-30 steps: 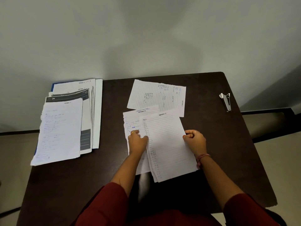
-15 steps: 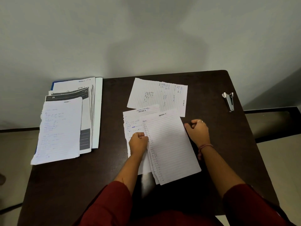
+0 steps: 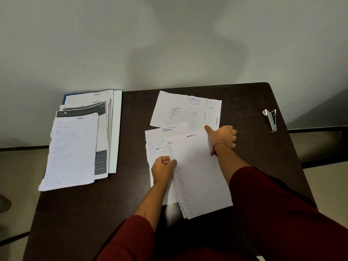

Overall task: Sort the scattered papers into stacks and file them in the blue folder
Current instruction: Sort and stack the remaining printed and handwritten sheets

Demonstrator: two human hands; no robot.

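L hand [image 3: 163,167] fisted, pressed on Section 1 stack [image 3: 199,174]; top R corner pinched by R hand [image 3: 223,135]. Blue folder [image 3: 65,96] under L pile.

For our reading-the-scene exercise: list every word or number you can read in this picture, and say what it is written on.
"SECTION 1": top of the front lined sheet.
"SECTION 4": top of the sheet beneath it.
"SECTION 3": edge of the sideways sheet, faint.
"2B": dark header of a printed page in the left stack.
"SECTION" headings on the left stack: numbers blurred.
All handwritten lines: too small to read.
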